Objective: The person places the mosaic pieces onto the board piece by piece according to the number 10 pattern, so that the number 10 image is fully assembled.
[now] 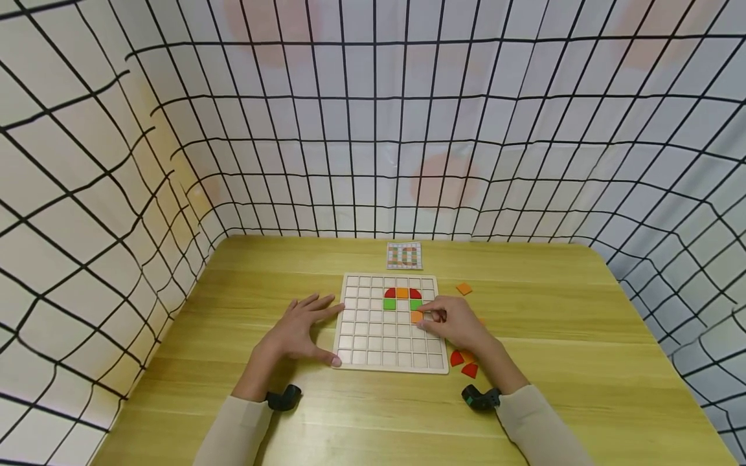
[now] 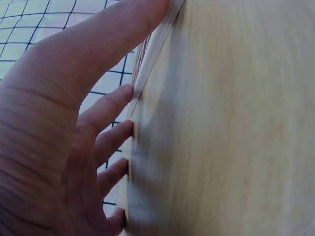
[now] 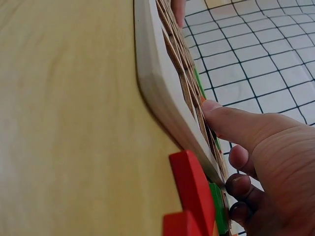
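Observation:
A pale wooden grid board (image 1: 367, 333) lies on the table. In its upper right part sit two red quarter-round tiles with an orange square between them, and a green square tile (image 1: 389, 304) under the left one. Below the right-hand green tile (image 1: 416, 303), my right hand (image 1: 460, 321) pinches an orange square tile (image 1: 416, 317) between thumb and fingers, right over the cell. In the right wrist view the thumb (image 3: 231, 120) reaches over the board's rim to it. My left hand (image 1: 297, 330) is spread, its thumb and index fingertips at the board's left edge.
Behind the board lies a small printed pattern card (image 1: 404, 256). Right of the board are a loose orange tile (image 1: 463, 288) and red quarter-round tiles (image 1: 469, 370). A green piece (image 3: 219, 209) shows beside them in the right wrist view. Black-gridded white walls surround the table.

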`<state>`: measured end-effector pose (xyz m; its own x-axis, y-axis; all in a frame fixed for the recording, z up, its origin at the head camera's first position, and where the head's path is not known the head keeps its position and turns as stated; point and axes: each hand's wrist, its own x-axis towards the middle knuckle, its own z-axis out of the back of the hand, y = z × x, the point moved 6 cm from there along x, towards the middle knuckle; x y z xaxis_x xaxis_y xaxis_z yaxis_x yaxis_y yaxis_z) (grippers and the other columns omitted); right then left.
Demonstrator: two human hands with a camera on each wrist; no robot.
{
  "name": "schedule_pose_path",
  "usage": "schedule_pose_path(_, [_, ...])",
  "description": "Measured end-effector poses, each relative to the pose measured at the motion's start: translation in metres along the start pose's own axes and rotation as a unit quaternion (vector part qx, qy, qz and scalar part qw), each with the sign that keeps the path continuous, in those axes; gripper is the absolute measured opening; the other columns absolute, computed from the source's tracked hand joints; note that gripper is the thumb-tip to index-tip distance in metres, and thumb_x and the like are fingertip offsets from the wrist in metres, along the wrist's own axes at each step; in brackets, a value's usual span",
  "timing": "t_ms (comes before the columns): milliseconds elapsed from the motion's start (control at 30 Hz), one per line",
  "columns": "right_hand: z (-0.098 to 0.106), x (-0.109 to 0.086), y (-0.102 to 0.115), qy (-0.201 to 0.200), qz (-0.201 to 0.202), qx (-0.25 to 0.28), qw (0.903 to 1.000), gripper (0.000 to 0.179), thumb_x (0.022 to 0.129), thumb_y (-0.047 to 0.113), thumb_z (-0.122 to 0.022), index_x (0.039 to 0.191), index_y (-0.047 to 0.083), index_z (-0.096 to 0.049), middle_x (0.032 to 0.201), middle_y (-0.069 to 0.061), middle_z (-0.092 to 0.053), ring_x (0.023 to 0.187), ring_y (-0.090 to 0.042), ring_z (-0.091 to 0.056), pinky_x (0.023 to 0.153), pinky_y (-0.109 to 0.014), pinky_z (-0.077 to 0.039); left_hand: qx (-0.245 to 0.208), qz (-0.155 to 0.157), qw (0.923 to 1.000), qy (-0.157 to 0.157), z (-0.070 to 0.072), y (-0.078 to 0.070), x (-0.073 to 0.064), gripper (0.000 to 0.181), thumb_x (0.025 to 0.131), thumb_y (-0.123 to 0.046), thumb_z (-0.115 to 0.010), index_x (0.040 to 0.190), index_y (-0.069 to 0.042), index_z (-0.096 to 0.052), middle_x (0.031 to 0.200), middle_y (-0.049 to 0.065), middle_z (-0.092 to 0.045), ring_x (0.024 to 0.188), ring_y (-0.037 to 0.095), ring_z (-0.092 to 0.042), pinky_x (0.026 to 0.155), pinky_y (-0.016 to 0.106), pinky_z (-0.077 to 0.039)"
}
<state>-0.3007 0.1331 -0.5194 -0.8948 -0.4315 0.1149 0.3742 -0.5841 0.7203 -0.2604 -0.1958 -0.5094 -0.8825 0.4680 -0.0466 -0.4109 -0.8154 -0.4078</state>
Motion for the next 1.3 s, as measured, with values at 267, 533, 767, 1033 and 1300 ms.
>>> schedule_pose_path(267, [0.001, -0.001, 0.002, 0.003, 0.005, 0.009, 0.9999, 0.031, 0.088, 0.023, -0.083, 0.116, 0.01, -0.079, 0.071, 0.004, -0.051, 0.063, -0.012, -0.045, 0.058, -0.022, -0.035, 0.001, 0.001, 1.0, 0.001, -0.001, 0.0, 0.0, 0.113, 0.062, -0.079, -0.082, 0.158, -0.033, -0.043, 0.17, 0.004, -0.031, 0.158, 0.041, -0.021, 0.123, 0.073, -0.011])
schedule_pose_path(533, [0.02, -0.011, -0.003, -0.018, -0.01, 0.018, 0.9996, 0.033, 0.09, 0.028, -0.082, 0.118, 0.01, -0.078, 0.069, 0.003, -0.051, 0.061, -0.01, -0.042, 0.059, -0.022, -0.034, 0.001, 0.002, 1.0, 0.003, 0.0, 0.0, 0.001, 0.114, 0.062, -0.079, -0.082, 0.158, -0.033, -0.043, 0.17, 0.004, -0.03, 0.158, 0.042, -0.021, 0.123, 0.073, -0.011])
schedule_pose_path(767, [0.046, -0.042, -0.025, -0.033, -0.054, -0.005, 0.998, 0.033, 0.09, 0.033, -0.081, 0.116, 0.013, -0.078, 0.073, 0.003, -0.052, 0.066, -0.011, -0.046, 0.06, -0.023, -0.037, 0.0, 0.003, 1.0, 0.004, -0.001, 0.001, 0.001, 0.114, 0.062, -0.079, -0.082, 0.158, -0.033, -0.043, 0.17, 0.004, -0.03, 0.158, 0.041, -0.02, 0.123, 0.073, -0.011])
schedule_pose_path(1033, [0.074, -0.081, -0.038, -0.04, -0.063, -0.048, 0.9961, 0.035, 0.092, 0.036, -0.079, 0.119, 0.014, -0.077, 0.07, 0.005, -0.051, 0.063, -0.008, -0.043, 0.059, -0.025, -0.036, 0.002, 0.001, 1.0, 0.004, -0.001, 0.0, 0.001, 0.114, 0.062, -0.079, -0.082, 0.158, -0.034, -0.042, 0.17, 0.004, -0.03, 0.158, 0.041, -0.02, 0.123, 0.073, -0.011])
schedule_pose_path(1300, [0.085, -0.106, -0.046, -0.039, -0.05, -0.062, 0.9961, 0.037, 0.089, 0.036, -0.082, 0.118, 0.013, -0.077, 0.069, 0.008, -0.05, 0.061, -0.003, -0.041, 0.058, -0.024, -0.037, -0.002, 0.0, 1.0, 0.0, -0.001, -0.001, 0.0, 0.114, 0.062, -0.077, -0.083, 0.158, -0.032, -0.043, 0.169, 0.005, -0.031, 0.158, 0.042, -0.021, 0.122, 0.074, -0.011])
